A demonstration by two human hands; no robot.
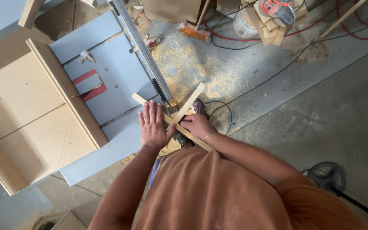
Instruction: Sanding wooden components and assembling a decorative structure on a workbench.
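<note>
Two thin wooden strips cross each other in an X at the near corner of the table saw. One wood strip (191,101) runs up to the right, the other wood strip (140,99) runs from upper left down toward my body. My left hand (153,124) lies flat with fingers spread on the crossing strips. My right hand (197,126) is curled around the strips just right of the crossing point. Both forearms reach out from my orange shirt.
The grey table saw top (116,72) has a red throat plate (91,85) and a metal fence rail (143,51). A plywood crosscut sled (35,119) sits on its left. Sawdust (201,68), cables, a broom, a bucket and wood scraps cover the floor beyond.
</note>
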